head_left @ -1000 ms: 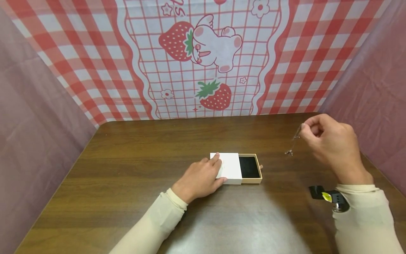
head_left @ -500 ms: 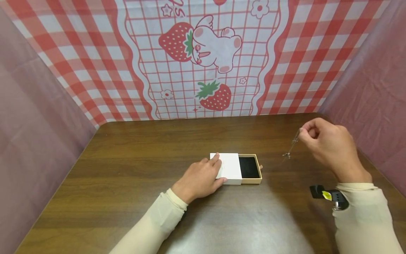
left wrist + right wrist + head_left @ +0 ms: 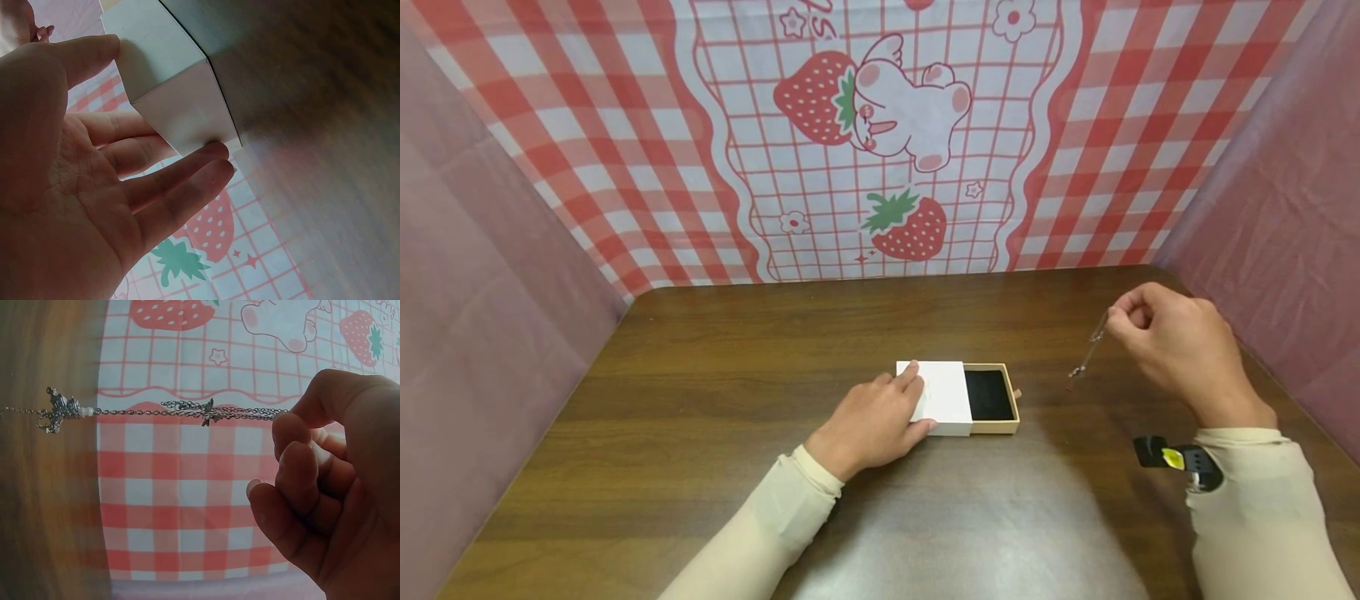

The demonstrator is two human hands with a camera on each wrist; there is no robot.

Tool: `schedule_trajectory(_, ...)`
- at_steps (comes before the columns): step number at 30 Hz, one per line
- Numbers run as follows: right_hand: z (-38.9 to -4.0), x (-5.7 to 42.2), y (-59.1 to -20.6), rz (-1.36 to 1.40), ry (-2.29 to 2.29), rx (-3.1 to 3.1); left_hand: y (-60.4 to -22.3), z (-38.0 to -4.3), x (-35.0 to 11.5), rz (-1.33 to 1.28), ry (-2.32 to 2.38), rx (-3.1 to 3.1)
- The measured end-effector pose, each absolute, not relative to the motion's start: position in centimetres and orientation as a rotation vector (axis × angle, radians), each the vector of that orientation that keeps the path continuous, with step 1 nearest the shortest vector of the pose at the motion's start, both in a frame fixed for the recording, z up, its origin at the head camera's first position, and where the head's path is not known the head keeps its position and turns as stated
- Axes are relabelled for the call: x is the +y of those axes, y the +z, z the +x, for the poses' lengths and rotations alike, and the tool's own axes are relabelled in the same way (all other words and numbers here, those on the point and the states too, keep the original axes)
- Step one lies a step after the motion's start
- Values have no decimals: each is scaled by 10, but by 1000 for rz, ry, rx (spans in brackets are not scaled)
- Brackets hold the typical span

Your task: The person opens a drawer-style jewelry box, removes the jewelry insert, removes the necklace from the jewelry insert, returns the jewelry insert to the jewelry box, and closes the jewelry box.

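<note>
My left hand (image 3: 874,423) grips the sleeve of a white box (image 3: 946,396) with thumb and fingers. The box lies flat on the wooden table, its tan-edged drawer (image 3: 995,427) partly slid out to the right. A black pad (image 3: 988,395) lines the drawer. In the right wrist view, my right hand (image 3: 331,481) pinches a thin silver jewelry chain (image 3: 134,412) between thumb and index finger. Doubled strands, a small star-like charm (image 3: 209,412), white beads and a larger dark silver charm (image 3: 59,411) hang from the pinch. The chain dangles above the table, right of the box.
The brown wooden table (image 3: 715,350) reaches back to a red-and-white checked cloth (image 3: 1105,167) with strawberry prints. Pinkish curtains (image 3: 1285,183) flank both sides. A small pull tab (image 3: 1018,394) sticks out from the drawer's right end. A black strap (image 3: 1198,468) sits at the right wrist.
My right hand has come slightly left and lower, carrying the chain, whose lower end swings a little left and down. My left hand and the box stay where they were.
</note>
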State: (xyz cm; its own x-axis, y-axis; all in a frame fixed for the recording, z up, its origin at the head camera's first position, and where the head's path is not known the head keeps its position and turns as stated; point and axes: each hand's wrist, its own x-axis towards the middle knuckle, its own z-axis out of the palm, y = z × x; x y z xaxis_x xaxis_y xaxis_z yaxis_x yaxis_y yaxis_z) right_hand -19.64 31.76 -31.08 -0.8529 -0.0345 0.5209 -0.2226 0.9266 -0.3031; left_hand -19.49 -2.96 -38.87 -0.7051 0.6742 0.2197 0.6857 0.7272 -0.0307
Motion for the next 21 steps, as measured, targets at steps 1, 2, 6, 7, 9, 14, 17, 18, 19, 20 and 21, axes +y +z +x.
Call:
schedule_trajectory(1, -197, 318, -311, 185, 485, -2565, -389, -195, -30, -1084, -79, -2716)
schedule_trajectory(2, -197, 319, -311, 186, 485, -2572, -389, -195, -30, -1084, -79, -2717)
schedule_trajectory(6, -199, 321, -313, 192, 486, -2590, -389, -195, -30, -1084, -83, -2721)
schedule_trajectory(7, -199, 322, -313, 188, 484, -2594, -389, -195, -30, -1084, -84, -2722)
schedule_trajectory(9, -200, 322, -313, 182, 487, -2600, -390, -196, -30, -1085, -86, -2722)
schedule_trajectory(14, -199, 322, -313, 174, 497, -2626, -390, -196, -29, -1086, -90, -2719)
schedule_trajectory(17, -199, 323, -313, 170, 497, -2639, -390, -196, -29, -1086, -89, -2717)
schedule_trajectory(18, -200, 323, -314, 171, 499, -2643, -390, -196, -29, -1087, -88, -2718)
schedule_trajectory(19, -200, 323, -314, 173, 499, -2648, -389, -196, -29, -1086, -87, -2720)
schedule_trajectory(20, -200, 324, -315, 174, 499, -2656, -389, -196, -29, -1086, -86, -2721)
schedule_trajectory(21, -200, 325, -316, 173, 495, -2662, -389, -195, -29, -1084, -84, -2722)
